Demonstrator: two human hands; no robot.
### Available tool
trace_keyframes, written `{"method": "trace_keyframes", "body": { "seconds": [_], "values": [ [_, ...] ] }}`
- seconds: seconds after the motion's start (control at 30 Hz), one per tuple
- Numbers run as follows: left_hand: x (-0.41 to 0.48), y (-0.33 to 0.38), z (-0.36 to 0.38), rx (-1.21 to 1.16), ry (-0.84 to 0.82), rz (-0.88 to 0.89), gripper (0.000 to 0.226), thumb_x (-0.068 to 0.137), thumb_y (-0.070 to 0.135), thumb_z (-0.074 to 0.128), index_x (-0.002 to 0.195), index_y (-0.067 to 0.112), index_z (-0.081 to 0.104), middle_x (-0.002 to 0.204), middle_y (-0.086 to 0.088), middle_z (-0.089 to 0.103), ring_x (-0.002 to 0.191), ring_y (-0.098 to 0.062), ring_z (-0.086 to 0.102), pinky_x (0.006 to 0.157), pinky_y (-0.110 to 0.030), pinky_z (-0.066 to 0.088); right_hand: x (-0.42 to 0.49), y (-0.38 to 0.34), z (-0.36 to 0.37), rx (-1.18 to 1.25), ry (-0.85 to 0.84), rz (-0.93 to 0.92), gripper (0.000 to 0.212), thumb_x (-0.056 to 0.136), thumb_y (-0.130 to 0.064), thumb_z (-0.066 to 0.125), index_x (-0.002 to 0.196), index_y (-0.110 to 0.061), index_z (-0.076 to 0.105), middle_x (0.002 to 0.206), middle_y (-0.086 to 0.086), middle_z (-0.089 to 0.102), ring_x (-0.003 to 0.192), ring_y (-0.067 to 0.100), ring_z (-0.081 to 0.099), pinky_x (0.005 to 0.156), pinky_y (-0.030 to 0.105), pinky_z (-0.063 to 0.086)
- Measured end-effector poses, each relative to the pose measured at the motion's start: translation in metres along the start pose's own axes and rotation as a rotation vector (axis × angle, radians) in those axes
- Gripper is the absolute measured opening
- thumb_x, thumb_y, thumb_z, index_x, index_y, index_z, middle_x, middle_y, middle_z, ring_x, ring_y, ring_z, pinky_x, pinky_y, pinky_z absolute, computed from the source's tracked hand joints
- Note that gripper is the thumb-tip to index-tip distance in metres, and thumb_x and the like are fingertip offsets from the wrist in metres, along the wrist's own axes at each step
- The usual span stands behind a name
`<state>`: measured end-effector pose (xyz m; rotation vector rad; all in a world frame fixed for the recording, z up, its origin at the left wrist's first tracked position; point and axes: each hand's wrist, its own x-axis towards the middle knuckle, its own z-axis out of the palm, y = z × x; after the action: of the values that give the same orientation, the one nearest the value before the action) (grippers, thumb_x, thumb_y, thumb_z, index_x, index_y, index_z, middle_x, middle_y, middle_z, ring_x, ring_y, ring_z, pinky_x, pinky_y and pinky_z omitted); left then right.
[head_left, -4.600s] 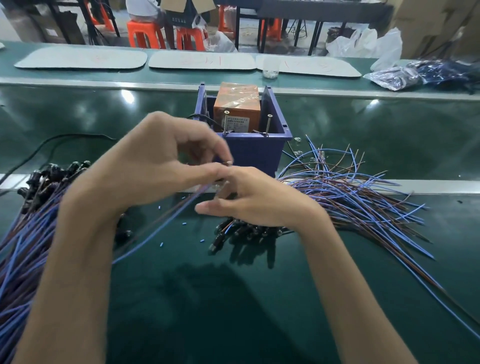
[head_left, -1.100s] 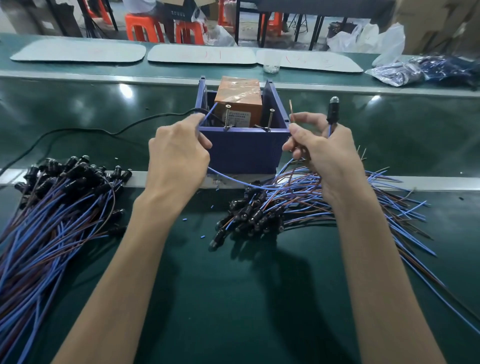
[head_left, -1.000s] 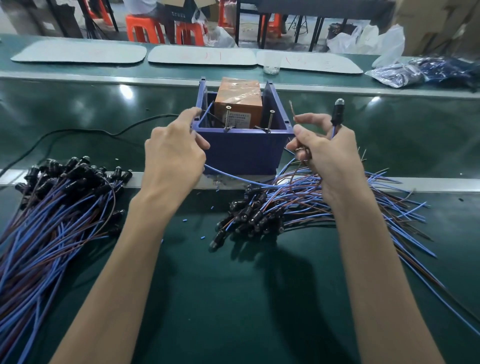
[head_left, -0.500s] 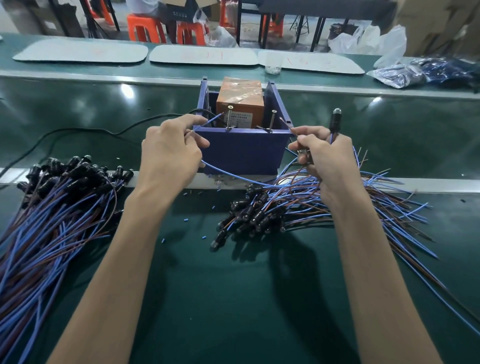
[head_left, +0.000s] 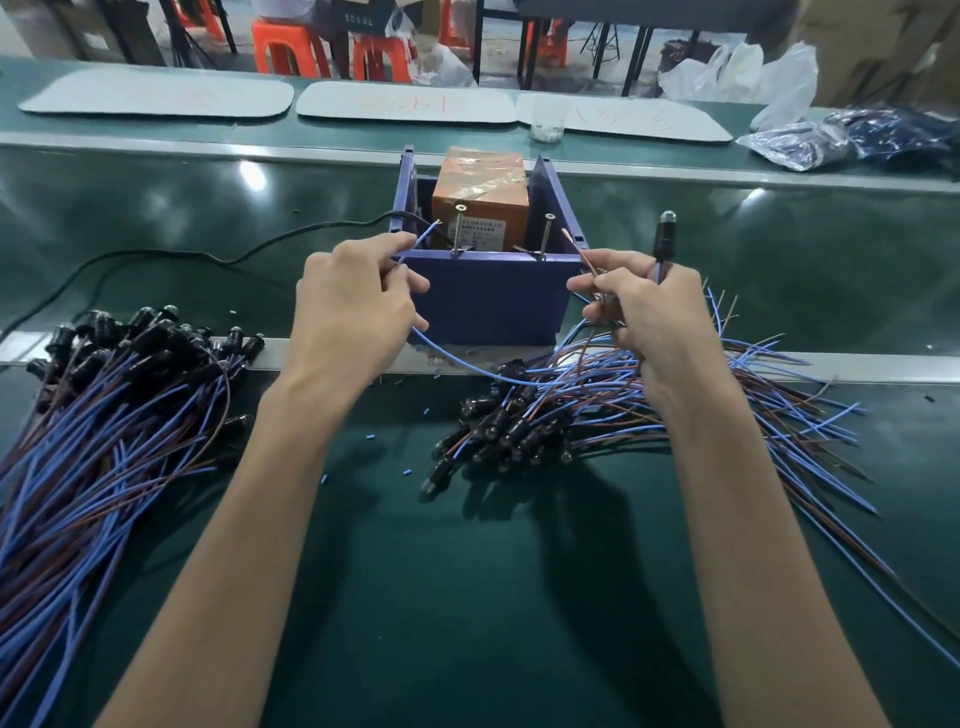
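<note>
A black lamp (head_left: 666, 236) stands upright above the right hand (head_left: 654, 312). Its blue wire (head_left: 467, 366) sags across the front of the box (head_left: 488, 301). The left hand (head_left: 353, 306) pinches the blue end near one screw (head_left: 458, 228). The right hand pinches the brown wire (head_left: 579, 248) and the lamp. A wire pile (head_left: 519, 426) lies below.

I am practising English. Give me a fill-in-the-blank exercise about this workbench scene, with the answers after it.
1. The left hand pinches the left-hand wire, whose insulation is ____.
2. The right hand pinches the right-hand wire, whose insulation is ____.
3. Two upright ____ stand on the blue box.
4. The black lamp holder sticks up from the ____ hand.
Missing words: blue; brown; screws; right.
</note>
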<state>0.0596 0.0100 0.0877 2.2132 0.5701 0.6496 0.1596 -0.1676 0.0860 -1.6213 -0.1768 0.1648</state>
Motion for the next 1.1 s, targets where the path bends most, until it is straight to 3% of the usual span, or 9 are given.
{"method": "trace_keyframes", "body": {
  "seconds": [0.23, 0.4, 0.6, 0.87, 1.1],
  "values": [
    [-0.0029, 0.0025, 0.0028, -0.03, -0.029, 0.022, 0.042, 0.092, 0.004, 0.048, 0.13, 0.018, 0.06, 0.086, 0.006, 0.072, 0.059, -0.006, 0.069, 0.081, -0.03, 0.057, 0.0004, 0.002, 0.0009, -0.039, -0.035, -0.018, 0.025, 0.094, -0.002, 0.048, 0.099, -0.016, 0.068, 0.077, -0.005, 0.071, 0.045, -0.001, 0.053, 0.043, 0.008, 0.036],
    [-0.0039, 0.0041, 0.0019, -0.024, -0.07, 0.042, 0.04, 0.092, 0.005, 0.048, 0.127, 0.022, 0.062, 0.082, 0.016, 0.07, 0.053, -0.002, 0.066, 0.075, -0.018, 0.054, -0.0037, 0.0015, 0.0074, -0.042, -0.067, -0.02, 0.025, 0.093, -0.001, 0.048, 0.1, -0.014, 0.068, 0.08, -0.002, 0.07, 0.043, -0.003, 0.052, 0.041, 0.007, 0.036],
    [-0.0058, 0.006, 0.0036, -0.028, -0.098, 0.058, 0.04, 0.093, 0.006, 0.049, 0.126, 0.024, 0.062, 0.084, 0.015, 0.071, 0.054, -0.008, 0.067, 0.085, -0.025, 0.053, -0.006, -0.001, 0.0068, -0.053, -0.073, -0.037, 0.027, 0.091, -0.001, 0.049, 0.09, -0.019, 0.069, 0.079, -0.002, 0.07, 0.043, -0.001, 0.05, 0.042, 0.006, 0.035],
    [-0.0035, 0.0042, 0.0006, -0.017, -0.088, 0.065, 0.037, 0.093, 0.005, 0.048, 0.121, 0.024, 0.065, 0.08, 0.02, 0.069, 0.053, -0.005, 0.066, 0.075, -0.021, 0.051, -0.0049, 0.0003, 0.0067, -0.073, -0.08, -0.044, 0.024, 0.094, -0.009, 0.052, 0.088, -0.022, 0.071, 0.07, -0.008, 0.069, 0.044, 0.0, 0.048, 0.045, 0.008, 0.037],
    [-0.0031, 0.0037, -0.0004, 0.029, -0.083, 0.101, 0.036, 0.094, 0.005, 0.048, 0.119, 0.022, 0.067, 0.083, 0.012, 0.072, 0.056, -0.007, 0.068, 0.07, -0.023, 0.052, -0.0071, -0.002, 0.006, -0.106, -0.062, -0.062, 0.029, 0.093, -0.008, 0.054, 0.078, -0.028, 0.068, 0.062, -0.013, 0.068, 0.045, -0.003, 0.048, 0.047, 0.008, 0.039]
  ]
}}
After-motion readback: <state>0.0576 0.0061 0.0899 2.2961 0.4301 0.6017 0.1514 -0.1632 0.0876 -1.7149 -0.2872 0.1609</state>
